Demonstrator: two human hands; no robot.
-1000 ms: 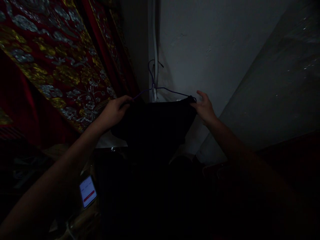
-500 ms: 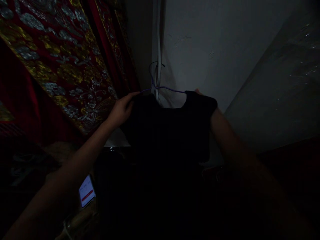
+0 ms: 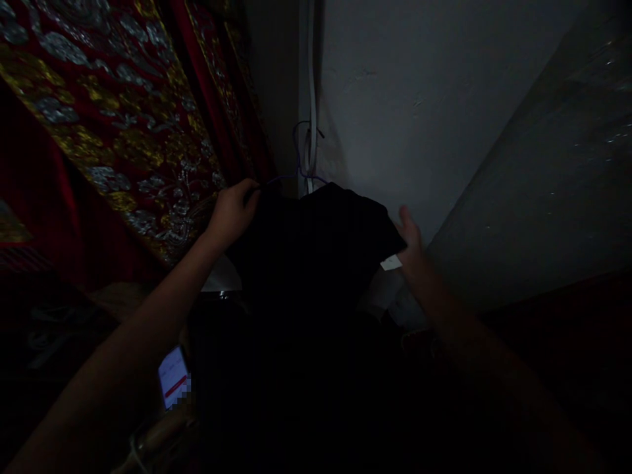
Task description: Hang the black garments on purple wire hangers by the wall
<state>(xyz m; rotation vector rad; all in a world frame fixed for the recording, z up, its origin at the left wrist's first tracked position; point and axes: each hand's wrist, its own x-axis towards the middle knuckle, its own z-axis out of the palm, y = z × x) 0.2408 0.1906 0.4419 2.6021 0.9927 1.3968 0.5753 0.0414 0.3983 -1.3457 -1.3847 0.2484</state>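
A very dark, short-sleeved garment (image 3: 311, 257) hangs on a thin purple wire hanger (image 3: 297, 158), whose hook is up by a pale vertical pipe. My left hand (image 3: 234, 209) is closed on the garment's left shoulder, thumb and fingers pinching the cloth at the hanger's end. Beside the right sleeve is my right hand (image 3: 409, 238), with a finger or thumb stretched upward and the others partly behind the sleeve edge. Just under that sleeve, against the hand, shows a small white tag or patch (image 3: 392, 263). The garment's lower part fades into darkness.
Red cloth with gold and silver sequins (image 3: 143, 125) hangs at the left. The pale pipe (image 3: 312, 79) runs down the grey wall (image 3: 409, 92). A lit phone (image 3: 172, 378) lies low on the left, near someone's dim hand or wrist. Shiny plastic-like sheeting (image 3: 553, 178) covers the right side.
My right hand has slid outward and down from the shoulder. The right side of the garment now slopes and bunches toward the neck, and the white tag has appeared. My left hand has shifted slightly left.
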